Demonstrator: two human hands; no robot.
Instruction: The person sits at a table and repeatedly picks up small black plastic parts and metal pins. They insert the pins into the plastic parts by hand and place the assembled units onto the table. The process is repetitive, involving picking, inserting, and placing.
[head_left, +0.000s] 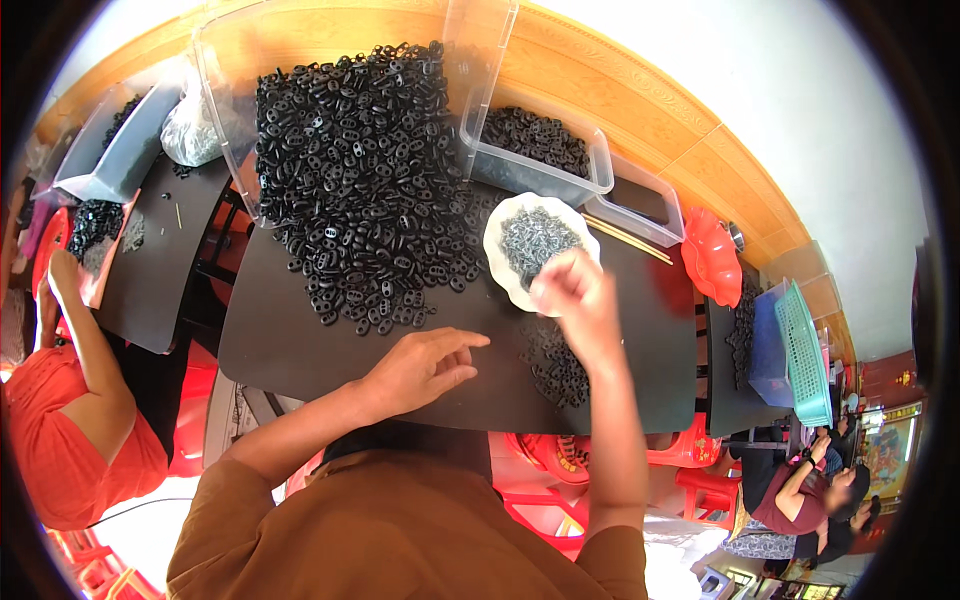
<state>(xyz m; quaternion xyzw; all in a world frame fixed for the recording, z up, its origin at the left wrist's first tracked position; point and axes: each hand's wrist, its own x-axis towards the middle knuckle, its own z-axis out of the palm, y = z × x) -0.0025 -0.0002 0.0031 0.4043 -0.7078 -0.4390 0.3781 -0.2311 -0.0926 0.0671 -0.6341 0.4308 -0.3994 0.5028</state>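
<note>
My right hand [583,297] is over the near rim of a white scalloped bowl [496,262], its fingertips pinched together; whatever they may hold is too small to make out. Small silvery metal pieces [538,238] fill the bowl. Just above the dark table, my left hand [425,368] is open, thumb apart from the fingers, with nothing visible in it. Beyond it spreads a big heap of small black oval pieces with holes [365,185], spilling from a clear bin tipped on its side. By my right wrist lies a smaller pile of black pieces [555,375].
A clear tub [540,180] of black parts stands behind the bowl, with wooden chopsticks [630,238] to its right. A red scalloped dish [712,258] sits at the table's right edge. At the left, a person in red [80,430] sits by another table.
</note>
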